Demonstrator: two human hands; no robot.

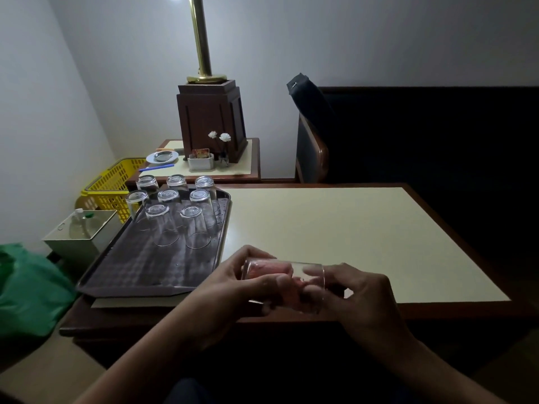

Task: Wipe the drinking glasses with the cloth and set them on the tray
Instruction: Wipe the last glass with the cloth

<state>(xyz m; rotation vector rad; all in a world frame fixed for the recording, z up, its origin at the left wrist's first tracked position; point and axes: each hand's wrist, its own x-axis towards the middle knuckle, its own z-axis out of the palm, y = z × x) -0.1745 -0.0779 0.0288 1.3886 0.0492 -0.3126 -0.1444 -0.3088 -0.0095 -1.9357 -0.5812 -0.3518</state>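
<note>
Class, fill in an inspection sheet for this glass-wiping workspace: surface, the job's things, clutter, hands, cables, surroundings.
Surface: cream-topped table with dark wood edge, bare right of the tray.
Job's things: dark tray at the table's left end carries eight upside-down glasses; one more glass is held sideways with pink cloth stuffed inside.
Clutter: nothing seen on the table besides the tray.
Hands: left hand has its grip on the glass; right hand has fingers in its open end.
Cables: nothing seen.
Surroundings: side table with lamp, dish, flowers; yellow basket; grey bin; green bag; dark armchair.
</note>
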